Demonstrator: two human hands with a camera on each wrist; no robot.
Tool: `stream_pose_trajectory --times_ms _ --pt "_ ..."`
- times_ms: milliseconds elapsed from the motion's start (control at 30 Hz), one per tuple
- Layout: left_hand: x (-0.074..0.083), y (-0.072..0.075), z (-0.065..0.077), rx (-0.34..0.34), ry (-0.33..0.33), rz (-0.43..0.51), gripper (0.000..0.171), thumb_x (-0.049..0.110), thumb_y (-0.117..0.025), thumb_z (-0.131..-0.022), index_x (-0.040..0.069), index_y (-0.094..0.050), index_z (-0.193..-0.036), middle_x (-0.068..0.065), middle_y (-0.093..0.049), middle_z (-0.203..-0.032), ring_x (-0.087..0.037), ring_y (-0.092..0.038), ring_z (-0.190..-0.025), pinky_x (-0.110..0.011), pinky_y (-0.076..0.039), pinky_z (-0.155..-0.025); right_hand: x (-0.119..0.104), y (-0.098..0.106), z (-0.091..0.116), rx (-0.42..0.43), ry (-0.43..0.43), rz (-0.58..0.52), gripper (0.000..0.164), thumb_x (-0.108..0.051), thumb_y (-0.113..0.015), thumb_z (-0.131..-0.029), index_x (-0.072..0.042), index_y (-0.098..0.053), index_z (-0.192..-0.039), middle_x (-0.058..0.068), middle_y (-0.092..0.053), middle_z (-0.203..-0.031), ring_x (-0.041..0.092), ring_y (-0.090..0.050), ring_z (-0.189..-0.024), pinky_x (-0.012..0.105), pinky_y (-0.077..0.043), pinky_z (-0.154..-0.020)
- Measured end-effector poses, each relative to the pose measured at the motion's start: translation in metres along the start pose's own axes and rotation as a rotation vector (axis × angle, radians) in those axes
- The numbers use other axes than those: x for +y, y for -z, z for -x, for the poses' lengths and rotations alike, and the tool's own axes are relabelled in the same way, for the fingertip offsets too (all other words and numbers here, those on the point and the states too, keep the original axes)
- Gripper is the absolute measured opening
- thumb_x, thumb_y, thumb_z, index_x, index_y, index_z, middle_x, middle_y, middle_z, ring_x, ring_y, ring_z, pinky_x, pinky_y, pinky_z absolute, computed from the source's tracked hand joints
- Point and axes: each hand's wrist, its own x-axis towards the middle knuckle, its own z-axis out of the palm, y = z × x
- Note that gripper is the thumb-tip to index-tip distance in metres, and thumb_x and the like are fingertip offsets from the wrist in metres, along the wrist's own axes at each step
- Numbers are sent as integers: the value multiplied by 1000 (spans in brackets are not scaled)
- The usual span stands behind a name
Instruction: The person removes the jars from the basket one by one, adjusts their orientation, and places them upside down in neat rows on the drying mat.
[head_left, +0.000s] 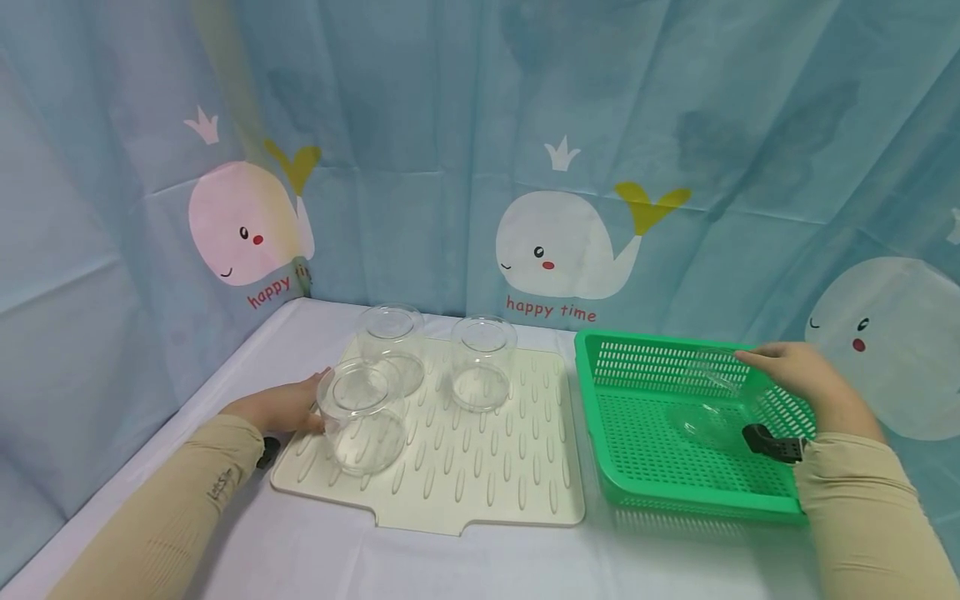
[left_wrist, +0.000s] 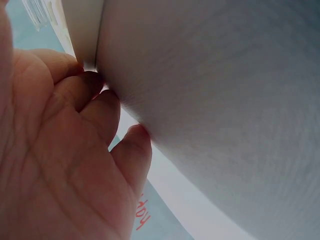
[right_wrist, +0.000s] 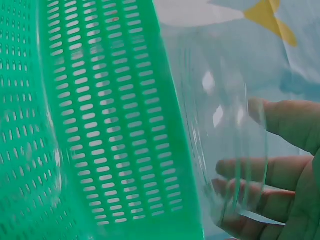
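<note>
My right hand (head_left: 813,379) holds a clear plastic jar (right_wrist: 220,135) near its rim, inside the right part of the green basket (head_left: 592,400). The thumb and fingers are spread round the jar's end in the right wrist view. On the cream ribbed drying mat (head_left: 517,487) stand three more clear jars: a back-left jar (head_left: 390,329), a back-right jar (head_left: 482,358) and a front-left jar (head_left: 363,421). My left hand (head_left: 283,406) rests at the mat's left edge beside the front-left jar, its fingertips touching the white cloth and the mat's edge.
A white cloth (head_left: 315,554) covers the table. Behind and to the left hangs a blue curtain (head_left: 420,225) with whale prints. The basket's raised, slotted walls stand just right of the mat.
</note>
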Motion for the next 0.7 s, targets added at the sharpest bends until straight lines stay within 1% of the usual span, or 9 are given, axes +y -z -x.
stream_pose_trajectory --times_ms 100,167,233,367,433,533,600,700 --pt "-1 0 0 -3 -2 0 111 45 -70 -72 -8 -3 -143 -33 -6 -146 -48 -11 -132 -57 -11 -107 -4 -3 -1 -17 37 -34 83 -56 -35 -92 14 -28 -135 44 -26 -131 55 -41 -110 56 -45 -77" --pt "-1 0 0 -4 -7 -3 111 45 -69 -73 -9 -2 -143 -33 -5 -145 -48 -11 -132 -57 -11 -107 -8 -6 -2 -36 70 -72 80 -54 -38 -93 13 -28 -135 43 -27 -131 50 -50 -104 49 -49 -74" --pt "-1 1 0 -5 -13 -6 111 46 -69 -73 -9 -3 -142 -34 -5 -145 -48 -11 -132 -57 -11 -107 -11 -9 -3 -77 93 -118 79 -52 -39 -93 13 -25 -137 43 -23 -133 48 -52 -104 47 -50 -75" --pt "-1 1 0 -1 -21 -17 112 48 -68 -72 -10 -4 -142 -34 -6 -145 -48 -11 -132 -57 -11 -107 -18 -13 -6 -201 119 -238 78 -48 -37 -95 11 -15 -141 41 -16 -137 48 -50 -108 48 -50 -80" --pt "-1 1 0 1 -23 -20 112 49 -68 -72 -10 -4 -142 -34 -6 -145 -48 -11 -132 -57 -11 -107 -20 -15 -5 -275 128 -309 76 -46 -36 -96 8 -9 -143 40 -11 -140 49 -46 -113 49 -49 -82" --pt "-1 1 1 1 -21 -19 111 48 -68 -72 -10 -3 -142 -35 -6 -145 -49 -12 -132 -57 -12 -107 -23 -16 -3 -358 147 -409 73 -40 -39 -97 2 -3 -145 36 -5 -144 50 -40 -118 51 -48 -85" --pt "-1 1 1 2 -21 -22 112 49 -68 -72 -10 -3 -142 -35 -6 -145 -49 -12 -132 -57 -12 -106 -24 -17 -2 -384 168 -453 72 -36 -41 -98 0 0 -146 35 -1 -145 51 -37 -121 51 -47 -85" --pt "0 1 1 3 -20 -33 113 52 -66 -72 -10 -3 -142 -34 -7 -145 -49 -13 -132 -57 -13 -106 -25 -19 -1 -400 206 -513 73 -29 -45 -97 -2 1 -146 35 -2 -145 52 -32 -123 51 -47 -87"
